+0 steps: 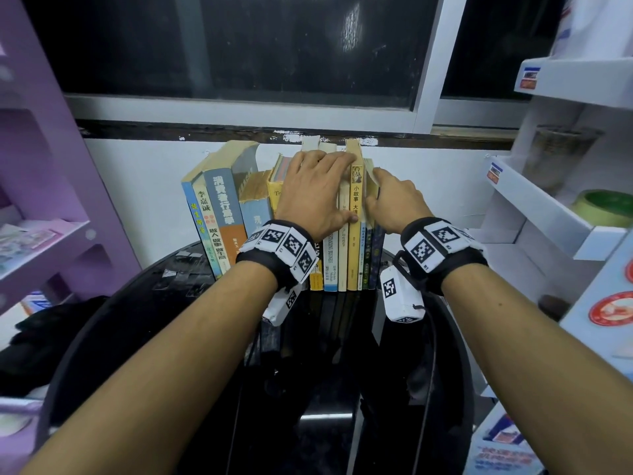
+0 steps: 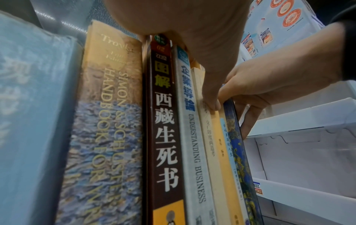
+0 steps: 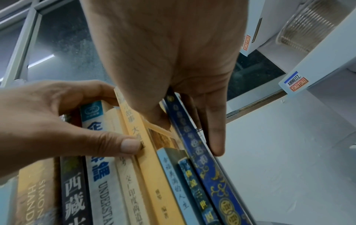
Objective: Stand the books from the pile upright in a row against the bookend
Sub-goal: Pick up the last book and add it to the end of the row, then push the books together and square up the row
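Note:
A row of upright books stands on the black round table (image 1: 164,303) by the wall. My left hand (image 1: 329,186) lies over the tops of the middle books, fingers curled behind them and thumb on the yellow book's (image 1: 354,255) spine (image 3: 158,175). My right hand (image 1: 385,195) is at the row's right end. Its thumb (image 3: 158,120) is wedged between the yellow book and the thin blue books (image 1: 374,255), and its fingers (image 3: 213,137) lie along the outer side of the blue patterned book (image 3: 202,152). A thin grey plate (image 3: 231,190) stands against that book.
Thicker books (image 1: 219,214) at the row's left end lean right. A purple shelf unit (image 1: 41,166) stands to the left and white display shelves (image 1: 548,217) close on the right. A window ledge (image 1: 239,132) runs above the books. Dark cloth (image 1: 51,330) lies at the table's left.

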A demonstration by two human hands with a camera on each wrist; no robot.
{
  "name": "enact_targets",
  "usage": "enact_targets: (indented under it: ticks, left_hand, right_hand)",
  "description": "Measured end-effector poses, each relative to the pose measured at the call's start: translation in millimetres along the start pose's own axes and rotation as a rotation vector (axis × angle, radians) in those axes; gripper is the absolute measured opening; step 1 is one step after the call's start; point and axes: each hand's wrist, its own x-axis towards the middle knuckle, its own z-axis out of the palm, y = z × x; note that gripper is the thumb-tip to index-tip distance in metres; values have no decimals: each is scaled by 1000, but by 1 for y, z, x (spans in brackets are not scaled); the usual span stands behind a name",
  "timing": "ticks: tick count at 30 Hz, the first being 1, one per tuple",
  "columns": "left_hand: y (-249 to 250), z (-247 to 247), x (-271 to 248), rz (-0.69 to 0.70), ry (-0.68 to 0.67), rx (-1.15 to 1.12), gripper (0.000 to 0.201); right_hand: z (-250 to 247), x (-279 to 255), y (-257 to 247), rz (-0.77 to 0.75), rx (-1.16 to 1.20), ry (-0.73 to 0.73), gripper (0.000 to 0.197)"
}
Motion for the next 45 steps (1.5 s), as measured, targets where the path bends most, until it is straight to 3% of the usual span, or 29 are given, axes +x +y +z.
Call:
enact_targets:
  ticks: [11, 18, 24, 28, 33, 36, 40, 45]
  left_hand:
    - [-3, -1, 1, 24, -14, -15, 91]
    - [-15, -8, -5, 46, 8, -94, 90]
    - [-43, -30, -21, -83, 128, -116, 87]
    - [-68, -46, -34, -149, 300, -127, 78]
    - [-110, -55, -58, -374, 353, -231, 83]
    - [-129, -54, -75, -548, 309, -357, 85]
    - [-148, -46, -91, -732, 123, -595, 82]
    - [-153, -35, -102, -666, -116, -759, 50]
  right_hand:
    - [-4, -1, -6, 20, -22, -26, 31]
    - [-11, -8, -11, 34, 101, -104, 35]
    - [-13, -17, -3, 8, 210, -137, 57]
    - [-13, -28, 6, 18, 349, -114, 68]
    - [-10, -40, 12, 80, 441, -99, 78]
    - [-4, -46, 10, 89, 483, -56, 70]
    - [6, -50, 5, 97, 517, -4, 67]
    - [14, -50, 3, 77, 479, 37, 77]
